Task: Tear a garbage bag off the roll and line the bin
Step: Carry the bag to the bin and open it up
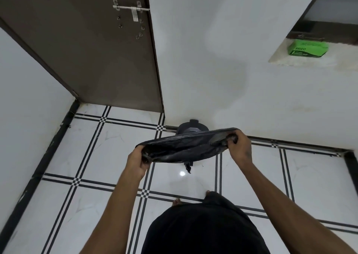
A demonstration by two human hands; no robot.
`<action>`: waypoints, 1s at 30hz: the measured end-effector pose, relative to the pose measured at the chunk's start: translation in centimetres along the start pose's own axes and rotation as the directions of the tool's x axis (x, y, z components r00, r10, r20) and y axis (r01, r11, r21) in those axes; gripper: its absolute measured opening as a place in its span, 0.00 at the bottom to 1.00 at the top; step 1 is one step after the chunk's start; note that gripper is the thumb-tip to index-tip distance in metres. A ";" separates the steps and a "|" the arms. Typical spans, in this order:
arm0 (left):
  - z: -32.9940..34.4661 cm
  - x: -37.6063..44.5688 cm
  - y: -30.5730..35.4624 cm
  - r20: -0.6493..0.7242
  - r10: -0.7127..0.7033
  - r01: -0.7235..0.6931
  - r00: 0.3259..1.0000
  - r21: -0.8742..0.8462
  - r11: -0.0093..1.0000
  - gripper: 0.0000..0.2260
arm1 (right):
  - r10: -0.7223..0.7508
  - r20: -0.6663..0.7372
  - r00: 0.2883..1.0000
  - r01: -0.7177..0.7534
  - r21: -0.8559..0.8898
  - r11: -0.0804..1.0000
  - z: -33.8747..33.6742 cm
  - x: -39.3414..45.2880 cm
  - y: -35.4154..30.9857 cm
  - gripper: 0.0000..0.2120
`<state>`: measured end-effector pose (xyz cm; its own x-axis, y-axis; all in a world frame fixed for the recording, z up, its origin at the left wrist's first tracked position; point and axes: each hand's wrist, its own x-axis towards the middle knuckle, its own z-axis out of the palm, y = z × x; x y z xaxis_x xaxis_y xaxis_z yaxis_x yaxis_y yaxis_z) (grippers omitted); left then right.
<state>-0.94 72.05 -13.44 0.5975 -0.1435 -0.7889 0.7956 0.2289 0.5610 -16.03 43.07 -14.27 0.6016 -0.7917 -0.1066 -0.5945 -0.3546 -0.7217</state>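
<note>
A black garbage bag is stretched out between my two hands above the floor. My left hand grips its left end and my right hand grips its right end, with the mouth slightly parted. A dark bin stands on the floor against the white wall, mostly hidden behind the bag; only its top rim and lid hinge show. A torn tail of the bag hangs below the middle. A green box of garbage bags lies on a ledge at the upper right.
A brown door with a metal latch stands to the left. White tiled floor with black stripes spreads around. My feet and dark clothing show at the bottom. A stone ledge juts from the right wall.
</note>
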 end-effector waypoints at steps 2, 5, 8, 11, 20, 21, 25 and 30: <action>-0.7 0.0 0.1 0.028 -0.030 0.030 0.999 -0.013 0.999 0.05 | 0.045 0.002 0.999 -0.045 -0.006 0.999 0.1 -0.4 0.6 0.12; -1.6 0.2 0.5 0.112 -0.067 0.073 0.991 -0.054 0.996 0.06 | 0.104 0.041 0.994 -0.105 0.021 0.994 0.5 -1.0 1.2 0.13; -2.0 0.2 0.6 0.171 -0.068 0.079 0.983 -0.057 0.995 0.07 | 0.134 0.090 0.987 -0.139 0.051 0.989 0.7 -1.4 1.3 0.13; -2.4 0.0 0.3 0.182 -0.047 0.053 0.982 -0.031 0.998 0.07 | 0.133 0.087 0.987 -0.136 0.030 0.990 0.9 -1.5 1.1 0.12; -2.4 -0.1 0.2 -0.110 0.136 -0.112 0.985 0.203 0.973 0.05 | 0.025 0.100 0.995 -0.015 -0.104 0.994 2.4 -0.3 0.5 0.10; -2.3 0.1 0.3 -0.109 0.146 -0.117 0.983 0.238 0.964 0.06 | 0.018 0.107 0.994 -0.006 -0.110 0.994 2.5 -0.1 0.3 0.10; -1.2 0.7 0.6 -0.097 0.163 -0.131 0.982 0.274 0.953 0.04 | -0.011 0.154 0.988 0.032 -0.134 0.990 2.7 0.6 0.0 0.12; 0.5 2.0 0.6 -0.119 0.184 -0.142 0.976 0.300 0.943 0.11 | 0.016 0.152 0.988 0.009 -0.161 0.987 3.0 1.9 0.7 0.13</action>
<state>0.79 71.38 -14.55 0.7179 0.0166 -0.6960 0.6958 -0.0525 0.7164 -13.75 42.82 -17.07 0.6661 -0.7126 -0.2204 -0.6673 -0.4372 -0.6030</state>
